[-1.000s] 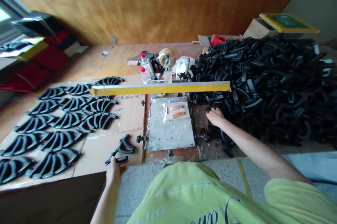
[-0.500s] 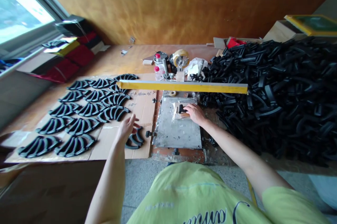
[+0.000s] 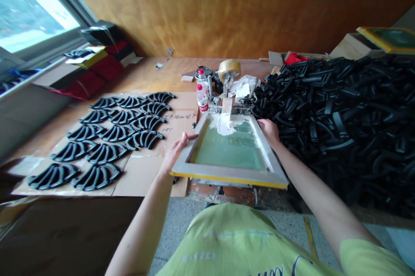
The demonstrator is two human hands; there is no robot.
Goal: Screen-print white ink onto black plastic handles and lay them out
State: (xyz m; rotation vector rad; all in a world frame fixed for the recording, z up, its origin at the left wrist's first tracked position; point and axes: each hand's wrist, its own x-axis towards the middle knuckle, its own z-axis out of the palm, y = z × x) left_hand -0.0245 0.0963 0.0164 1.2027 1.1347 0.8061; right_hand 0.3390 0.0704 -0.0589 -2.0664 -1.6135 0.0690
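Black parts (image 3: pixel 340 133) lay heaped rightward, bottles (image 3: pixel 202 99) behind. Left hand (image 3: pixel 177 151) and right hand (image 3: pixel 269 131) gripped the screen frame (image 3: pixel 227 173), lowered since earlier.

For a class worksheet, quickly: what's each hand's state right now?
Left hand: at the framed screen's left edge; fingers touching, grip unclear.
Right hand: at its right edge; grip unclear.

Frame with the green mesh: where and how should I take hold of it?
I'd take the frame by its side rails, coming from left and right: they are straight and face each other, while a pale strip crosses the far rail.
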